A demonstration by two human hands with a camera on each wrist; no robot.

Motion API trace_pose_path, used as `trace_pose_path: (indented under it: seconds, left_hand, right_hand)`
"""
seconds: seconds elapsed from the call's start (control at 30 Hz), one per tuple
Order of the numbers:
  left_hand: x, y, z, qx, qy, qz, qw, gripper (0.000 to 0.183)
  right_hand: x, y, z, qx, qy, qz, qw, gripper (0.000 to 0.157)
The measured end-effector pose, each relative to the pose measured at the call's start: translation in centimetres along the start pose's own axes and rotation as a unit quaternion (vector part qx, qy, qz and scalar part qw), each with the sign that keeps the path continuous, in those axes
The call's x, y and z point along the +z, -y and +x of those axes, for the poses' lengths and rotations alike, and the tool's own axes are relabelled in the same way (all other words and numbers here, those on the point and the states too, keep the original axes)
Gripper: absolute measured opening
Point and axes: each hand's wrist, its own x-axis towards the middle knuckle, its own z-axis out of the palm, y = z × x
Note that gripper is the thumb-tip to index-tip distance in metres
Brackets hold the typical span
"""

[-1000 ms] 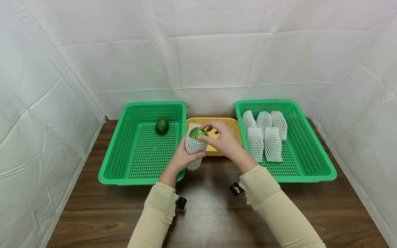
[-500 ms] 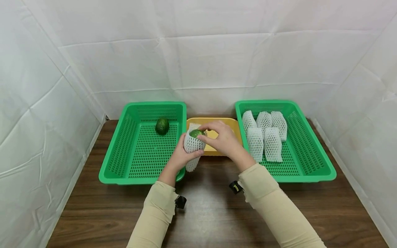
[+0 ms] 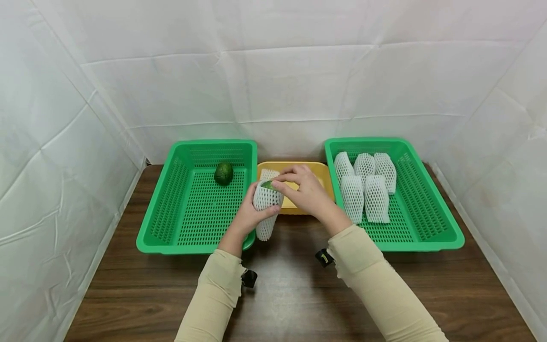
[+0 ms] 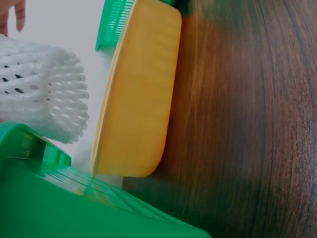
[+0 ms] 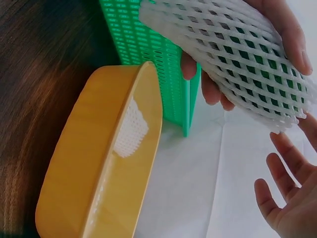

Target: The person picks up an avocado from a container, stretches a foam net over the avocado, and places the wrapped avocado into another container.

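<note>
My left hand point(image 3: 248, 213) grips a white foam net sleeve point(image 3: 266, 202) around an avocado point(image 3: 268, 185); only a small green patch of the fruit shows at the sleeve's upper opening. The sleeve's tail hangs below the hand. My right hand point(image 3: 305, 190) has its thumb and index finger at the sleeve's rim, pinching it beside the avocado. In the right wrist view, dark green shows through the mesh of the sleeve point(image 5: 237, 54), and the other fingers of the right hand point(image 5: 292, 198) are spread apart. The left wrist view catches the sleeve's loose end point(image 4: 64, 94).
A green basket point(image 3: 149, 228) on the left holds one bare avocado point(image 3: 223, 174). Another green basket point(image 3: 448, 237) on the right holds several sleeved pieces point(image 3: 376, 199). Between them stands a yellow tray point(image 3: 316, 166) with white foam netting point(image 5: 131, 131) inside. White sheeting point(image 3: 295, 90) closes off the back and sides.
The avocado has sunk deeper into the sleeve, so less green shows at the opening. The sleeve's tail reaches lower. Both hands stay in nearly the same place.
</note>
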Motion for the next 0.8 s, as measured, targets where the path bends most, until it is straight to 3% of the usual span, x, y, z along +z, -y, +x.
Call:
trace_pose_path:
  seconds: [0.17, 0.53, 0.8]
  left_hand:
    - [-0.12, 0.05, 0.02, 0.011, 0.01, -0.021, 0.9997, 0.075]
    - [-0.17, 0.14, 0.09, 0.036, 0.011, -0.036, 0.9986, 0.078]
    - [-0.13, 0.3, 0.24, 0.046, 0.015, -0.052, 0.9975, 0.091]
  right_hand:
    - [0.06, -0.07, 0.01, -0.006, 0.012, -0.003, 1.0, 0.037]
    - [0.1, -0.04, -0.11, 0.023, 0.056, 0.002, 0.998, 0.044]
    - [0.62, -0.14, -0.11, 0.052, 0.075, 0.077, 0.993, 0.037]
